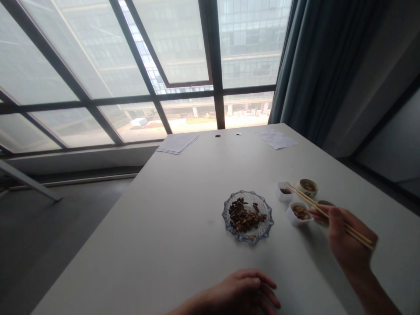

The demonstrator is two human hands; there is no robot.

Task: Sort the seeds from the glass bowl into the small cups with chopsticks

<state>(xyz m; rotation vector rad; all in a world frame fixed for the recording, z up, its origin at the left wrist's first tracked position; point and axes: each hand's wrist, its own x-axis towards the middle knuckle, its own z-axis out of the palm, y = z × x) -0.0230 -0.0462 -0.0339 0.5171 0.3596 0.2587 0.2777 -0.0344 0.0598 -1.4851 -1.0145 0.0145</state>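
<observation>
My right hand (pixel 349 234) is closed around a pair of wooden chopsticks (pixel 310 201). Their tips point left and away, over a small white cup (pixel 285 197) with some dark pieces inside; whether they pinch anything is too small to tell. Just nearer stands a second white cup (pixel 297 218) holding brownish pieces. A round patterned bowl (pixel 315 189) sits behind, and another round bowl (pixel 326 203) is partly hidden by my right hand. My left hand (pixel 247 291) hovers or rests near the table front, fingers loosely spread, holding nothing. Beyond it lies a scalloped glass dish (pixel 228 225) with dark brown seed-like pieces (pixel 244 216).
The white table (pixel 170 210) carries stacked papers (pixel 179 143) at the far left and loose sheets (pixel 278 140) at the far right. Two small round holes (pixel 218 136) show near its far edge. Windows (pixel 183 43) and a dark curtain (pixel 308 65) stand behind.
</observation>
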